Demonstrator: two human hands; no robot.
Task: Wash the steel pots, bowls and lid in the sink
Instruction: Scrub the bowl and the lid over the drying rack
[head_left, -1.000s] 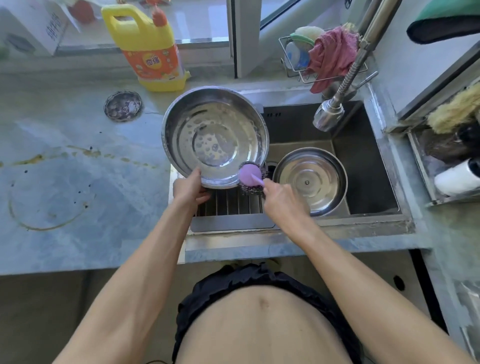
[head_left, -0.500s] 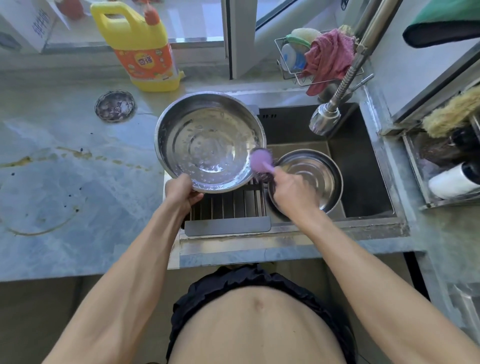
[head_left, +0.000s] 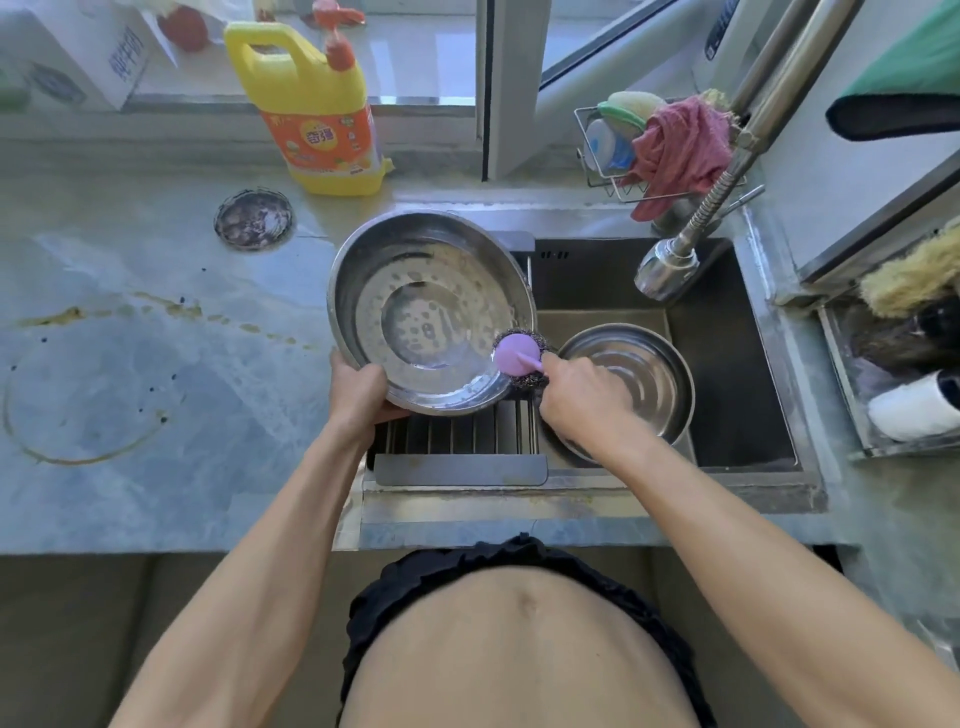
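A large steel bowl (head_left: 415, 291), wet and soapy inside, is tilted over the left end of the sink (head_left: 748, 457). My left hand (head_left: 358, 389) grips its near rim, thumb inside. My right hand (head_left: 582, 405) holds a purple-handled steel-wool scrubber (head_left: 514, 356) pressed against the bowl's lower right rim. A second steel bowl (head_left: 649, 379) sits in the basin, partly hidden by my right hand.
A slatted drain rack (head_left: 467, 434) lies under the big bowl. The pull-down faucet (head_left: 667, 265) hangs over the basin. A yellow detergent bottle (head_left: 311, 109) and a drain strainer (head_left: 254, 218) stand on the stained counter (head_left: 130, 374). A wire caddy (head_left: 602, 171) holds sponges and a pink cloth.
The scrubber went up the bowl's right rim and has come back down to its lower right rim. The bowl stays tilted in my left hand.
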